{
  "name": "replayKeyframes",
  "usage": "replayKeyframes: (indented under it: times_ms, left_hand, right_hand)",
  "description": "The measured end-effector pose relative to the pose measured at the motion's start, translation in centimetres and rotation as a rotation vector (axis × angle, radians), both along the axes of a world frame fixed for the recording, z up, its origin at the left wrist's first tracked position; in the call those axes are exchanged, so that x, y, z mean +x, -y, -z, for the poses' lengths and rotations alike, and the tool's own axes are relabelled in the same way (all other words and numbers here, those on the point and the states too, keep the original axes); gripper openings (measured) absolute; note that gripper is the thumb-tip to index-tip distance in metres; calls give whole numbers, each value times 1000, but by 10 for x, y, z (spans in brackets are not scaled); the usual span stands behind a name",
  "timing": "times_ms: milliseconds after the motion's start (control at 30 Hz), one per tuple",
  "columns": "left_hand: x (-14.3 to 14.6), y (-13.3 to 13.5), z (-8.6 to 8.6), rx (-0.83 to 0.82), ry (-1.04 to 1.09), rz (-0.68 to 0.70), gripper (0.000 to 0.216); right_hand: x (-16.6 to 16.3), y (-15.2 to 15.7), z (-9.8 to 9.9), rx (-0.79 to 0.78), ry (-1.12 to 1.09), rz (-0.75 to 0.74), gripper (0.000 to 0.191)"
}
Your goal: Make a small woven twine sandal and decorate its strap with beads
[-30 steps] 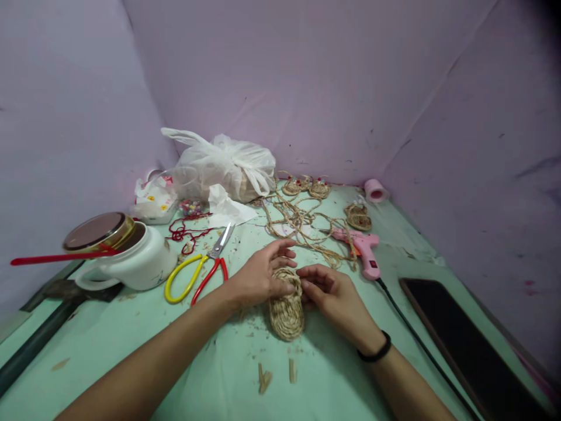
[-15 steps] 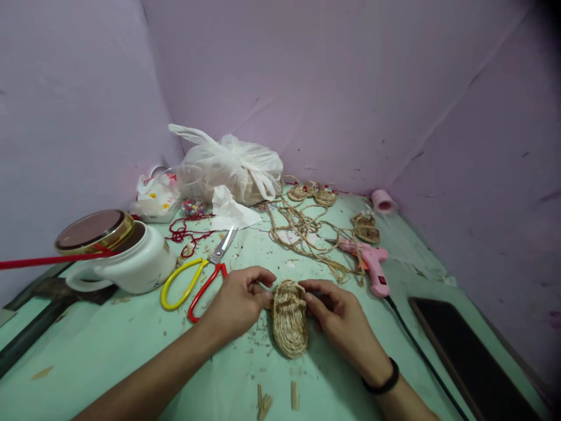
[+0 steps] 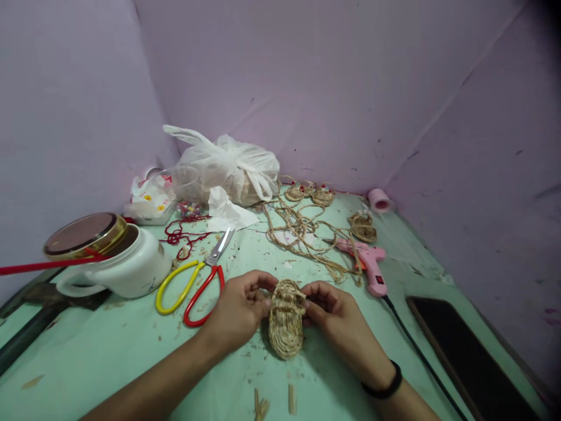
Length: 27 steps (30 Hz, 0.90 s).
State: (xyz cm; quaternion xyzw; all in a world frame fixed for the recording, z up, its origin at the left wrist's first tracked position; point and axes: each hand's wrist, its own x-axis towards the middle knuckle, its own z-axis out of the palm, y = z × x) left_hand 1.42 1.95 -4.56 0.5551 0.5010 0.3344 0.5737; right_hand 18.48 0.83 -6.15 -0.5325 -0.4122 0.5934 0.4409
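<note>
Head | woven straw piece (image 3: 286, 333), near centre, pinched at left edge by left hand (image 3: 241, 307), at right edge by right hand (image 3: 337, 313) | left side bounded by scissors (image 3: 212, 260), right by glue gun (image 3: 373, 269), phone (image 3: 473, 362) | open tabletop (image 3: 331, 386) seen nearer.

The left hand (image 3: 242, 307) and right hand (image 3: 332, 305) pinch opposite edges of a woven slipper (image 3: 286, 334) over the near part of the green desk (image 3: 79, 359). To the left lie yellow-and-red-handled scissors (image 3: 212, 259), a white mug (image 3: 142, 266) and a hammer (image 3: 44, 318); to the right, a pink glue gun (image 3: 371, 263) and a dark phone (image 3: 464, 351). Tangled twine (image 3: 275, 235) and a tied white bag (image 3: 230, 166) sit on the far side.
</note>
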Motion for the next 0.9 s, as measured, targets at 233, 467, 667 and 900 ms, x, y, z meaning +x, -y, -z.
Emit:
replayKeyframes:
  times_ms: [233, 467, 667, 900]
  left_hand:
    - [-4, 11, -7, 119, -46, 71, 22]
    - [-3, 11, -4, 103, -4, 61, 24]
    - [-6, 10, 0, 105, 103, 97, 25]
    - [-8, -4, -2, -148, 269, -88, 24]
  right_hand:
    - [1, -1, 0, 95, -1, -47, 22]
    - [-1, -1, -2, 94, 15, -21, 27]
    - [0, -1, -1, 101, 27, -23, 28]
    - [-2, 4, -12, 73, -134, 10, 27]
